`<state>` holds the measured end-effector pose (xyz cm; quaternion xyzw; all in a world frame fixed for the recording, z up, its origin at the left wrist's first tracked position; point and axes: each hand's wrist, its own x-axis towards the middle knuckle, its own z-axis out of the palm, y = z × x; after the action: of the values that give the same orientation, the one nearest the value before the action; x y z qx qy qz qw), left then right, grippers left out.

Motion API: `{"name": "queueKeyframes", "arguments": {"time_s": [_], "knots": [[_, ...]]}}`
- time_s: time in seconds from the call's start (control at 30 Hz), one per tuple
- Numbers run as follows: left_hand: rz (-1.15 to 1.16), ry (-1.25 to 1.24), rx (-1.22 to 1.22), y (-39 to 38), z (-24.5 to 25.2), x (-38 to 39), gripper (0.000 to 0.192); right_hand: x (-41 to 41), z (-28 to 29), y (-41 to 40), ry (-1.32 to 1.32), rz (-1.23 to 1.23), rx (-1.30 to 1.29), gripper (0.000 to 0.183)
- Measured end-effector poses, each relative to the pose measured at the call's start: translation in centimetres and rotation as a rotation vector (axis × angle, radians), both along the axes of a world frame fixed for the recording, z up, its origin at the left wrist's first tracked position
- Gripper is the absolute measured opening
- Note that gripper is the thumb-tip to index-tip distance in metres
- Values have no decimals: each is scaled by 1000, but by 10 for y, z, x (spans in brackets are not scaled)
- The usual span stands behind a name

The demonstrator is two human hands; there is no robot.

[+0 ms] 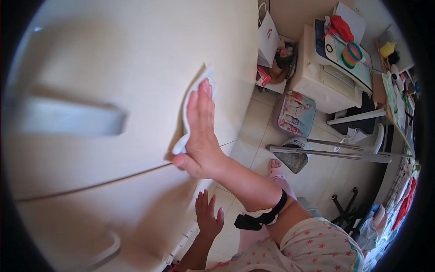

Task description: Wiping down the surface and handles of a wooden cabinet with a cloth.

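My right hand (202, 132) lies flat over a thin white cloth (184, 142), pressing it against a smooth off-white cabinet door (142, 61). The fingers point away from me, and the cloth's edges show beyond the fingertips and beside the thumb. A dark seam (102, 183) separates this door from another pale panel (68, 217) below it in the view. Lower down, my left hand (208, 214) is raised with its fingers apart and nothing in it. Whether it touches the panel edge cannot be told. A bar handle (74, 115) juts from the door at left.
A long-handled dustpan (294, 158) and a patterned box (297, 114) stand on the tiled floor (255, 115). Beyond are a white paper bag (268, 40) and a printer (343, 57) on a drawer unit (314, 80). A cluttered desk (390, 98) lies right. A curved handle (114, 246) sits lower left.
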<state>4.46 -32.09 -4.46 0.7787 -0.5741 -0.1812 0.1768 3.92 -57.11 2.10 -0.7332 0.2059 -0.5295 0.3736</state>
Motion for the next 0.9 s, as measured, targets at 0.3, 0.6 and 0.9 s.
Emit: {"name": "queueKeyframes", "arguments": {"time_s": [0.3,0.6,0.9], "knots": [[-47,74,84,-10,-56,-24,51,-3,-234,18,-367,111,1099,88],[-85,38,20,-43,-19,-13,51,-15,-2,-41,77,72,50,118],[-118,79,-46,-91,-7,-19,54,-21,35,-105,96,-39,-83,108]]}}
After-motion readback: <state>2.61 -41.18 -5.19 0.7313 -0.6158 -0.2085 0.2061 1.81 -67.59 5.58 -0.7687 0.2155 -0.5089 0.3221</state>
